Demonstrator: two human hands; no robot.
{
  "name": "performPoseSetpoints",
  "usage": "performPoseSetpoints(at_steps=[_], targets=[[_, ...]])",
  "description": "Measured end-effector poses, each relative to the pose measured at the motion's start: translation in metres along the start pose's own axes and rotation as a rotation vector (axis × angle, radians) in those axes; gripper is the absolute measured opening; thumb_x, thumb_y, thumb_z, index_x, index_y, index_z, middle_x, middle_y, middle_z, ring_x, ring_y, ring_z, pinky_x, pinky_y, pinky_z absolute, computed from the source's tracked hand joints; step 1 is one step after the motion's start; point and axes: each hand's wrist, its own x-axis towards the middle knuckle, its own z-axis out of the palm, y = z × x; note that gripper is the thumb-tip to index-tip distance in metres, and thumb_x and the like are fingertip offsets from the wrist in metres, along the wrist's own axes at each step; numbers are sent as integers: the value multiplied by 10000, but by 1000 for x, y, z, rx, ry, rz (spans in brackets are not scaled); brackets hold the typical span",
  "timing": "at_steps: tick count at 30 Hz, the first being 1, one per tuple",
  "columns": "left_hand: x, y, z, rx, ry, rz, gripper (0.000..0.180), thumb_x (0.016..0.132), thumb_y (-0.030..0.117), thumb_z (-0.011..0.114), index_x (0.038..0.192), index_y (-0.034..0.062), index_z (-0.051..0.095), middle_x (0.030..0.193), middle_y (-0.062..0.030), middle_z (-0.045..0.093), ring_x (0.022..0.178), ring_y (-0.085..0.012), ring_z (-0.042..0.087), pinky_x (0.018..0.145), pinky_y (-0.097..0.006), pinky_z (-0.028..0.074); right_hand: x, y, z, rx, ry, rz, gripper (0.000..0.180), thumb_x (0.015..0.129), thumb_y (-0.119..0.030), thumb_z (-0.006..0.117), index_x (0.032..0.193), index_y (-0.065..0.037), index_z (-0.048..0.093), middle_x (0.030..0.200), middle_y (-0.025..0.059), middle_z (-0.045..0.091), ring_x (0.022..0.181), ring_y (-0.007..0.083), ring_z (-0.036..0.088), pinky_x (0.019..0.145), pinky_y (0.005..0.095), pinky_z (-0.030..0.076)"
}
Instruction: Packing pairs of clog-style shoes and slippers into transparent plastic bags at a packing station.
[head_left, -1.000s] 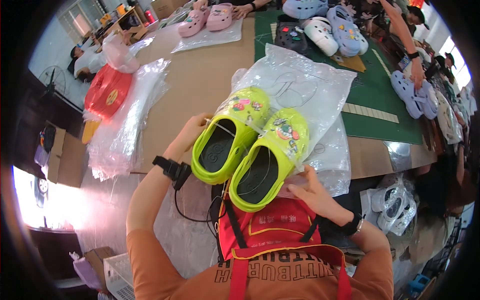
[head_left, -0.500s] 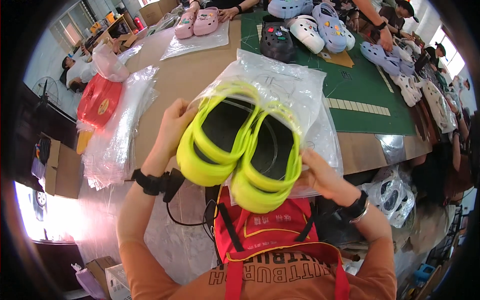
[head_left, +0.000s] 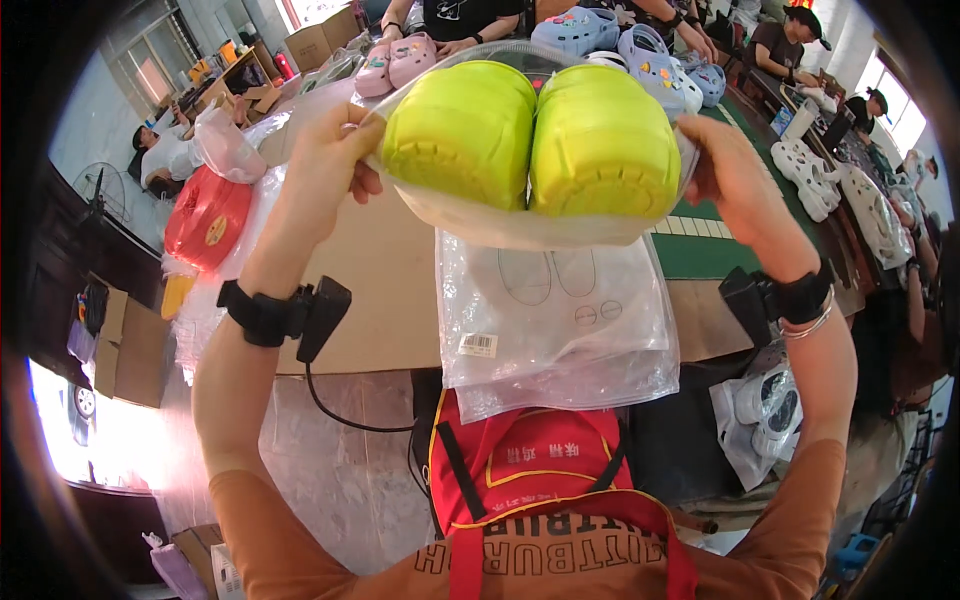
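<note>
Two bright yellow-green clogs sit side by side in a clear plastic bag, toe ends toward me. The bag is lifted above the table. On its left edge, my left hand is closed, thumb and fingers pinching the film. My right hand grips the opposite edge, its fingertips partly hidden by the bag and hand. Below lies another flat plastic bag with printed shoe outlines and a barcode label, hanging over the table's near edge.
Pink clogs lie across the table by a person's hands. Blue clogs and others crowd the far right. White clogs are farther right. A red round bag rests on plastic film at left. Bagged shoes sit low right.
Both hands have risen and moved away from me with the bag. The clogs have tilted from showing their openings to showing their toes, uncovering the flat bag beneath.
</note>
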Motion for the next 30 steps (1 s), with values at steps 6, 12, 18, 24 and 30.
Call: performPoseSetpoints(at_steps=[6,12,18,24,30], targets=[[27,51,-14,-5,72,177,172,871,198,523,937,39,532,649,-8,529,520,-74,509,463,-209,400,53,-36,-47,27,39,-128,282,867,-351,482,779,-98,569,644,-26,535,529,55,482,465,198,361],[68,51,-8,-30,139,311,169,853,111,496,975,4,544,730,-40,550,588,-117,548,508,-231,452,101,-30,-71,-208,246,-89,281,862,-385,509,885,-119,598,753,-38,589,613,37,517,482,155,345],[56,43,1,-235,116,414,244,860,129,533,1061,-9,531,805,-97,574,522,-167,585,431,-228,469,80,-34,-73,-301,186,-200,305,870,-377,474,827,-92,574,698,-11,560,561,56,495,462,185,347],[-56,-13,0,-328,-46,73,123,773,36,418,832,-12,514,749,-93,545,663,-162,546,618,-275,461,-59,34,-29,-233,-53,12,241,900,-258,464,812,-45,533,663,-2,546,552,88,541,500,208,422],[-131,-81,13,-292,-237,-141,73,711,-45,447,721,-10,510,750,-82,554,628,-137,546,568,-247,446,-128,117,-16,158,-533,556,288,844,-88,542,1114,-7,484,1022,96,551,900,151,557,727,288,487]])
